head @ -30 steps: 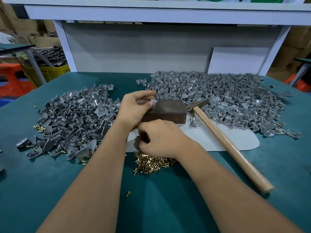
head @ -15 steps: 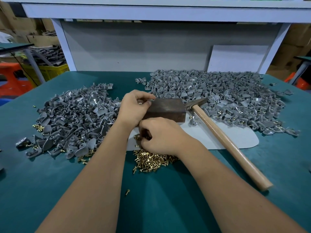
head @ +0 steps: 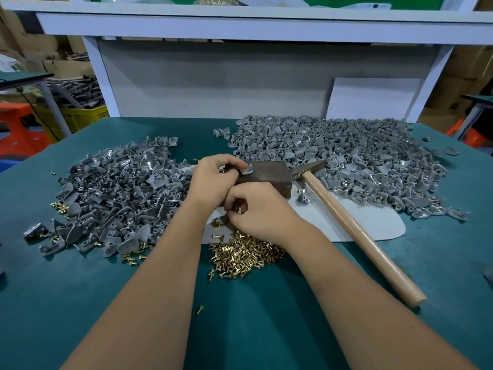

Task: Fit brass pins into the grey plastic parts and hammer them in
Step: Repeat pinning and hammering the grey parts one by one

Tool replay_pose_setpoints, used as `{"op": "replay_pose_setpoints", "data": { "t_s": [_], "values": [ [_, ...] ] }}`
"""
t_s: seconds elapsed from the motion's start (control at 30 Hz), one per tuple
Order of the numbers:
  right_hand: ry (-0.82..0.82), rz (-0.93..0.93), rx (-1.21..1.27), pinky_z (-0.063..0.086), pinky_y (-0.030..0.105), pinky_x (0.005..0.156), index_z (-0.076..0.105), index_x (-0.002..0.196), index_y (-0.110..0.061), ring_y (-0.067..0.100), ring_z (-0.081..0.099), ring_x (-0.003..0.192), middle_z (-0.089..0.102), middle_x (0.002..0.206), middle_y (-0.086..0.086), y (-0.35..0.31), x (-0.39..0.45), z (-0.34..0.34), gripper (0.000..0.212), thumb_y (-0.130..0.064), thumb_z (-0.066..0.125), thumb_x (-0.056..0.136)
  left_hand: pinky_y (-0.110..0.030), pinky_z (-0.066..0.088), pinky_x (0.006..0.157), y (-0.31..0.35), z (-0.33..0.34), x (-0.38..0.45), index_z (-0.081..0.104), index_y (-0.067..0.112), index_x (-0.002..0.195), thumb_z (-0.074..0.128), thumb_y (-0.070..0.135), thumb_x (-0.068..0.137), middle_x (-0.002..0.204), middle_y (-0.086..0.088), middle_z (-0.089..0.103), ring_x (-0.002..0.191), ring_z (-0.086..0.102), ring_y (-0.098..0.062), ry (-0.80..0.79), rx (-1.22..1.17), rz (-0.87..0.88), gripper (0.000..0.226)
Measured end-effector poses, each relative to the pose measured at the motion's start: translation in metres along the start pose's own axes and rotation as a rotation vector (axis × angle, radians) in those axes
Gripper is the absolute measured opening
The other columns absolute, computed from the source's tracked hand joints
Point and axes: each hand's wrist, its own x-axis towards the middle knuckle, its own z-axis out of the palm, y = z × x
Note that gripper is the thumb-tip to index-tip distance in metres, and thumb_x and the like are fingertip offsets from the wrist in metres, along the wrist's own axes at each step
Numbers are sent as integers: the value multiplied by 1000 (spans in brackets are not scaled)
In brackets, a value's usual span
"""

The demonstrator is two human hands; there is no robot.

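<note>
My left hand [head: 213, 180] pinches a small grey plastic part [head: 246, 170] on the top front edge of a rusty brown metal block [head: 269, 177]. Just in front of the block, my right hand [head: 256, 209] has its fingers curled, tips pinched together above the heap of brass pins [head: 245, 253]; whatever it holds is hidden by the fingers. A wooden-handled hammer [head: 354, 231] lies to the right, its head against the block. Grey plastic parts lie in one pile on the left [head: 117, 198] and a larger pile at the back right [head: 346, 158].
The block and hammer lie on a pale grey mat [head: 346, 222] on the teal table [head: 80, 289]. A loose pin [head: 200, 309] lies near the front. A white shelf frame [head: 240, 22] stands behind. A yellow basket [head: 77, 117] stands off the table at the left.
My left hand has set the grey part on the block's top edge and holds it there. My right hand stays curled over the pins.
</note>
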Motion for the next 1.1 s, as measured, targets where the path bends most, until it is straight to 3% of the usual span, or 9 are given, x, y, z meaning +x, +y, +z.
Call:
{"op": "replay_pose_setpoints", "data": {
  "t_s": [0.17,0.33,0.43,0.57,0.63,0.7,0.83,0.97,1.1],
  "values": [
    [263,44,81,49,25,67,70,82,-24,0,52,69,54,76,-18,13,2,-3,21,-5,62,77,-37,55,88,5,2,-3,72,25,96,49,-4,81,96,4,71,95,65,-14,11,-57,-71,40],
    [533,139,5,43,30,84,72,92,-20,11,48,94,54,91,-13,26,9,-9,23,-2,59,86,-16,45,78,6,6,-6,70,29,99,62,5,85,86,11,67,88,60,0,-9,77,22,29],
    [614,215,-37,40,36,90,72,103,-19,18,45,103,59,100,-6,28,16,-7,26,-2,56,90,-29,48,86,5,13,-6,70,31,101,66,16,87,84,14,64,95,59,-11,40,158,26,21],
    [668,323,-23,35,33,93,68,114,-20,20,45,108,61,110,-1,27,29,-4,26,-12,50,97,-44,37,105,9,25,-3,63,31,121,46,2,90,109,10,62,120,43,-18,173,257,11,46],
    [698,356,7,37,34,93,69,110,-20,22,48,107,62,110,0,27,35,-4,24,-13,51,97,-43,35,110,8,27,0,59,30,128,37,-8,87,124,6,60,128,40,-16,149,172,-7,61],
    [719,378,50,40,40,93,71,106,-20,23,50,106,64,109,1,26,38,-4,23,-11,53,95,-43,37,110,5,28,2,59,30,129,35,-12,85,123,4,62,128,45,-15,76,76,-45,65],
    [692,350,33,43,43,93,72,100,-17,23,54,104,66,105,1,30,39,-3,19,-8,57,91,-42,45,104,1,28,4,66,33,116,45,-4,87,106,10,68,117,55,-13,51,19,-81,51],
    [718,322,12,45,38,88,66,92,-16,20,54,99,64,97,-2,34,33,-5,12,-6,60,89,-44,46,102,-2,29,4,72,32,107,53,8,87,112,6,68,121,53,-19,36,105,-44,37],
    [697,290,-104,37,29,89,66,101,-13,20,46,107,61,106,1,37,30,-7,18,-4,55,91,-46,45,102,0,28,1,71,31,109,53,13,91,112,7,68,121,53,-23,29,181,1,31]
  ]
}}
